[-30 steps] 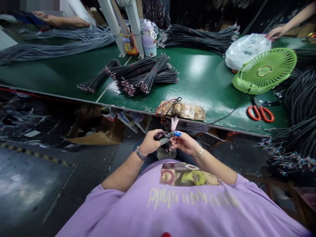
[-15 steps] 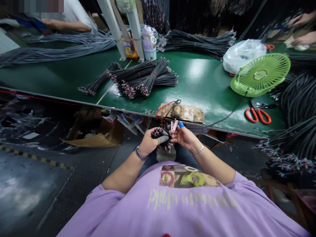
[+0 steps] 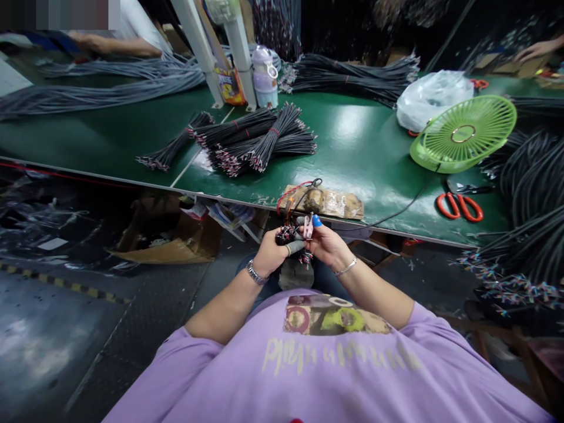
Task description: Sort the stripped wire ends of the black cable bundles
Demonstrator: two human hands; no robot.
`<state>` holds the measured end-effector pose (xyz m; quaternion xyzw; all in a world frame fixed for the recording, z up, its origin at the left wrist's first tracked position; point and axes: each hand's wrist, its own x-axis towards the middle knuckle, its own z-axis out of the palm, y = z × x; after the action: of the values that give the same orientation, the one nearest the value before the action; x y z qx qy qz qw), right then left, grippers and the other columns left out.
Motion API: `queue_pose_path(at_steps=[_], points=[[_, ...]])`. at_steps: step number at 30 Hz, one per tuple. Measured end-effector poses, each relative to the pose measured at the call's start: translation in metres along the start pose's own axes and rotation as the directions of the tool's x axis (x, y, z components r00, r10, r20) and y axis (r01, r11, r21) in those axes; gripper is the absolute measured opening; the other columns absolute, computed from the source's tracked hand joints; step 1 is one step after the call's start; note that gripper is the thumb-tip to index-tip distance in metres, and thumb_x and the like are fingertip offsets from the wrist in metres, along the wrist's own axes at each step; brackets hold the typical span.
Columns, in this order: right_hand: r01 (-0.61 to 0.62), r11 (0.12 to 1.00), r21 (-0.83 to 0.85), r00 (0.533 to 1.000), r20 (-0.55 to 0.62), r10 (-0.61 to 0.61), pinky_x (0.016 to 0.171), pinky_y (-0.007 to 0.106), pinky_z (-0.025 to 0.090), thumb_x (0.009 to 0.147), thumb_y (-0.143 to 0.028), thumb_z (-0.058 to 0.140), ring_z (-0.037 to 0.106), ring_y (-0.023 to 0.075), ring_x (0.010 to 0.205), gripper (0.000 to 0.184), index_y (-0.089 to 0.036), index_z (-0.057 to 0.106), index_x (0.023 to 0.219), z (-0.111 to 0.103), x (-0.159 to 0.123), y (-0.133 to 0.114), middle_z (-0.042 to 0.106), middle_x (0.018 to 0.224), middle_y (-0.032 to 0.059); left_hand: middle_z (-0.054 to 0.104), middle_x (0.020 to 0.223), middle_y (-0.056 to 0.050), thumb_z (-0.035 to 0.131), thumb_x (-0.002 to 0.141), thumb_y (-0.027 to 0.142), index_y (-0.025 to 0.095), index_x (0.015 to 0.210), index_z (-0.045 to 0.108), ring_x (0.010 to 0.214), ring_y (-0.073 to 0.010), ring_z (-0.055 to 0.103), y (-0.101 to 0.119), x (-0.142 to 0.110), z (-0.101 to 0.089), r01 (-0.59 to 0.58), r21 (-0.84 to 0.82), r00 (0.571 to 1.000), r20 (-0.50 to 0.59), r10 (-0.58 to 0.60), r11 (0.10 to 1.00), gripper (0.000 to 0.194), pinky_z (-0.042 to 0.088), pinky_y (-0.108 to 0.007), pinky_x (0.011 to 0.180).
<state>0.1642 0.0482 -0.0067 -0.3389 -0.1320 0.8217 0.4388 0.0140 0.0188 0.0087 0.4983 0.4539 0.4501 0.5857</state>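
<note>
L hand (image 3: 269, 254) & R hand (image 3: 329, 244) closer tgthr, L clutching thin blk wires (image 3: 286, 235), R at pink clip (image 3: 308, 228), grip unclear

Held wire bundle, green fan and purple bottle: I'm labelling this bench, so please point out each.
Held wire bundle (image 3: 285, 235): head view, on its upper wire ends.
Green fan (image 3: 463, 134): head view, on the hub of its grille.
Purple bottle (image 3: 265, 82): head view, on its body.
</note>
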Motion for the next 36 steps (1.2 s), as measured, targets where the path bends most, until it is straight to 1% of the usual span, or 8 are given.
queue_pose_path(at_steps=[9, 16, 19, 22, 24, 27, 30, 36], points=[[-0.021, 1.0, 0.011, 0.997, 0.081, 0.02, 0.055, 0.022, 0.052, 0.091, -0.053, 0.039, 0.061, 0.0108, 0.057, 0.041, -0.017, 0.06, 0.09, -0.007, -0.005, 0.004, 0.067, 0.072, 0.003, 0.067, 0.07, -0.002, 0.079, 0.06, 0.027, 0.012, 0.075, 0.067, 0.062, -0.0144, 0.061, 0.0, -0.003, 0.0, 0.027, 0.001, 1.0, -0.001, -0.027, 1.0, 0.025, 0.052, -0.028, 0.064], [-0.173, 0.983, 0.063, 0.981, 0.097, 0.166, 0.052, 0.022, 0.05, 0.098, -0.04, 0.027, 0.059, 0.0102, 0.054, 0.042, -0.014, 0.059, 0.087, -0.019, -0.016, 0.008, 0.07, 0.075, 0.0059, 0.067, 0.069, -0.002, 0.078, 0.062, 0.03, 0.011, 0.076, 0.065, 0.06, -0.0126, 0.06, 0.0, -0.012, -0.003, 0.082, 0.064, 0.996, 0.032, -0.084, 0.995, 0.026, 0.051, -0.026, 0.062], [-0.202, 0.978, 0.048, 0.975, 0.103, 0.196, 0.053, 0.021, 0.05, 0.098, -0.039, 0.029, 0.06, 0.0102, 0.056, 0.042, -0.014, 0.06, 0.084, -0.023, -0.023, 0.011, 0.07, 0.074, 0.0058, 0.066, 0.069, -0.002, 0.076, 0.065, 0.032, 0.011, 0.075, 0.065, 0.061, -0.0119, 0.059, -0.002, -0.012, -0.005, 0.073, 0.111, 0.996, 0.051, -0.079, 0.991, 0.025, 0.049, -0.024, 0.061], [-0.191, 0.981, -0.028, 0.975, 0.106, 0.193, 0.055, 0.021, 0.05, 0.093, -0.039, 0.043, 0.06, 0.0095, 0.056, 0.032, -0.015, 0.061, 0.081, -0.025, -0.028, 0.015, 0.07, 0.074, 0.0044, 0.066, 0.069, -0.002, 0.074, 0.067, 0.034, 0.011, 0.074, 0.066, 0.062, -0.0121, 0.058, -0.003, -0.012, -0.006, 0.059, 0.13, 0.998, 0.023, -0.062, 0.99, 0.026, 0.048, -0.024, 0.062], [-0.145, 0.983, -0.114, 0.98, 0.122, 0.158, 0.054, 0.022, 0.049, 0.085, -0.037, 0.058, 0.058, 0.0094, 0.055, 0.021, -0.017, 0.06, 0.08, -0.024, -0.031, 0.019, 0.07, 0.074, 0.003, 0.067, 0.069, -0.002, 0.076, 0.065, 0.034, 0.011, 0.073, 0.066, 0.063, -0.0127, 0.059, -0.003, -0.012, -0.007, 0.052, 0.098, 0.999, -0.005, -0.052, 0.994, 0.027, 0.048, -0.024, 0.063], [0.022, 0.963, -0.27, 0.992, 0.127, 0.013, 0.051, 0.021, 0.044, 0.071, -0.033, 0.072, 0.051, 0.0073, 0.049, 0.022, -0.017, 0.058, 0.078, -0.02, -0.033, 0.021, 0.066, 0.066, -0.0008, 0.067, 0.07, -0.003, 0.077, 0.062, 0.033, 0.011, 0.076, 0.067, 0.063, -0.0136, 0.059, -0.004, -0.012, -0.008, 0.087, 0.05, 0.995, 0.05, -0.09, 0.995, 0.028, 0.05, -0.026, 0.064], [0.187, 0.871, -0.455, 0.981, 0.124, -0.146, 0.049, 0.02, 0.038, 0.065, -0.031, 0.077, 0.046, 0.0064, 0.05, 0.026, -0.017, 0.06, 0.077, -0.014, -0.032, 0.02, 0.061, 0.062, -0.0035, 0.068, 0.072, -0.003, 0.077, 0.061, 0.028, 0.01, 0.082, 0.068, 0.064, -0.0143, 0.06, -0.006, -0.012, -0.008, 0.088, 0.087, 0.992, 0.087, -0.096, 0.992, 0.029, 0.051, -0.028, 0.066], [0.32, 0.717, -0.619, 0.947, 0.203, -0.248, 0.061, 0.024, 0.042, 0.06, -0.027, 0.079, 0.051, 0.0115, 0.063, 0.026, -0.018, 0.063, 0.078, -0.008, -0.027, 0.022, 0.06, 0.068, -0.0026, 0.069, 0.089, -0.008, 0.072, 0.065, 0.019, 0.009, 0.097, 0.065, 0.079, -0.0172, 0.063, -0.013, -0.01, -0.009, 0.025, 0.167, 0.988, 0.148, -0.05, 0.986, 0.034, 0.05, -0.029, 0.076]])
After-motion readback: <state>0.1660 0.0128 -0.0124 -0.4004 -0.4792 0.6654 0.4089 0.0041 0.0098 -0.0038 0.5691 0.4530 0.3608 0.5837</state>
